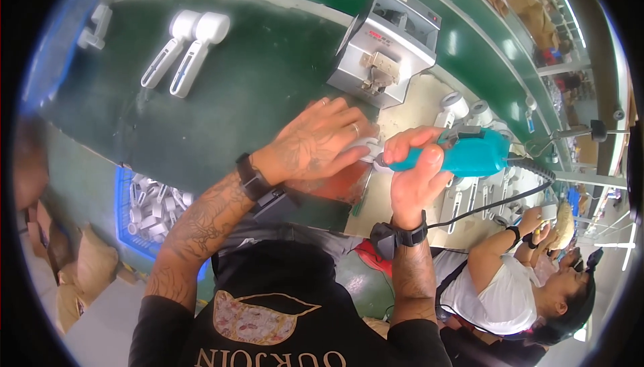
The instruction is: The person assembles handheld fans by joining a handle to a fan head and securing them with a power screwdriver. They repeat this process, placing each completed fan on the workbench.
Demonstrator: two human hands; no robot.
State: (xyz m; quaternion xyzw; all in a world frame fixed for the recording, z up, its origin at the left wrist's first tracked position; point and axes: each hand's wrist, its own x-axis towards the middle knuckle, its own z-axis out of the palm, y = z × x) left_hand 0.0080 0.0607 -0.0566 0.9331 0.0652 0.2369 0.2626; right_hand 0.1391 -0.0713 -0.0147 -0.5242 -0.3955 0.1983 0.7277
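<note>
Right now your right hand (410,178) is wrapped tight around the teal plastic power screwdriver (463,153) — its long axis pointing left at the small white plastic part (365,144) clamped under your left hand (315,146).

Both forearms rise from the lower edge and meet over the green bench (221,99). The left hand (315,142) lies palm down, fingers spread and curled forward. The right hand (412,172), just beside it, is fisted, thumb on top, wrist straight.
</note>
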